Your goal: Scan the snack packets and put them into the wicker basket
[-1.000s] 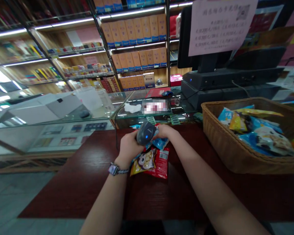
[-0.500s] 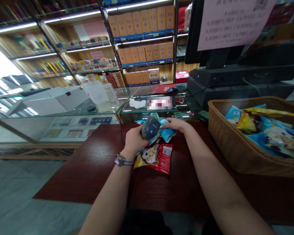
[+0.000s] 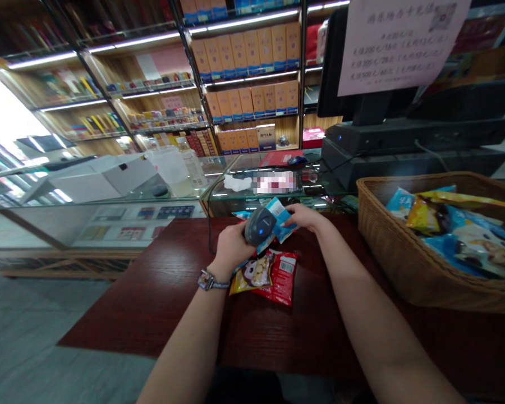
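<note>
My left hand [image 3: 233, 245], with a watch at the wrist, is wrapped round a dark grey barcode scanner [image 3: 260, 225] with a blue light on it. Just right of the scanner, my right hand [image 3: 302, 217] grips the edge of a blue snack bag [image 3: 280, 219] whose white barcode label faces up. The scanner hides part of this bag. Closer to me, a yellow snack bag [image 3: 252, 276] overlaps a red snack bag [image 3: 283, 278] on the dark wooden counter [image 3: 172, 292]. A bit of another blue package shows behind the scanner.
On the right, a wicker basket [image 3: 387, 252] holds several snack bags. A monitor [image 3: 332, 62] with a pink notice stands behind it. Glass display cases [image 3: 151, 196] carry a white box [image 3: 105, 174] and a plastic jug [image 3: 168, 168]. The scanner's cable hangs left of my left hand.
My right hand has turned and raised the blue snack bag, so its barcode label now shows beside the scanner. The scanner has hardly moved. The view has tilted up slightly.
</note>
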A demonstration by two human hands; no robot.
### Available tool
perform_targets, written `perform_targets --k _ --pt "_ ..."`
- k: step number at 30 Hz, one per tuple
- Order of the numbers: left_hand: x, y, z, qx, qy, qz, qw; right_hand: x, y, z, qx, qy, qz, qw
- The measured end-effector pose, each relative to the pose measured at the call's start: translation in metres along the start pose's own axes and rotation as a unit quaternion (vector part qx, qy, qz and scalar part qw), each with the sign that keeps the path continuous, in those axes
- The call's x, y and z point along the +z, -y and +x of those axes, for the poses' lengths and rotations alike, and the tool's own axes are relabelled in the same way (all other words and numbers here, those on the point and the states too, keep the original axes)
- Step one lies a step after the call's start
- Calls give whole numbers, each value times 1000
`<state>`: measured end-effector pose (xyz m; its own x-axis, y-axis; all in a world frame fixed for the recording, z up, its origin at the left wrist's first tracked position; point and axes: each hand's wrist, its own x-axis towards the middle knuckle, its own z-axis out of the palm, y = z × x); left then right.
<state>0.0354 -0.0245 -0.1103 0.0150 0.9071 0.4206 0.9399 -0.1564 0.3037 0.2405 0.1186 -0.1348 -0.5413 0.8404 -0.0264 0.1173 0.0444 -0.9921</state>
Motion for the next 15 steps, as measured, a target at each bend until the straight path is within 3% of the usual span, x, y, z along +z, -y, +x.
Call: perform_targets --k 5,9,15 --pt "0 -4 -1 10 21 -1 1000 6 -2 4 -40 -27 107 993" --pt "1 -4 -1 2 24 0 1000 8 -4 9 -83 -58 87 991" --pt "4 1 1 -3 19 -9 1000 5 -1 10 -123 -53 57 989"
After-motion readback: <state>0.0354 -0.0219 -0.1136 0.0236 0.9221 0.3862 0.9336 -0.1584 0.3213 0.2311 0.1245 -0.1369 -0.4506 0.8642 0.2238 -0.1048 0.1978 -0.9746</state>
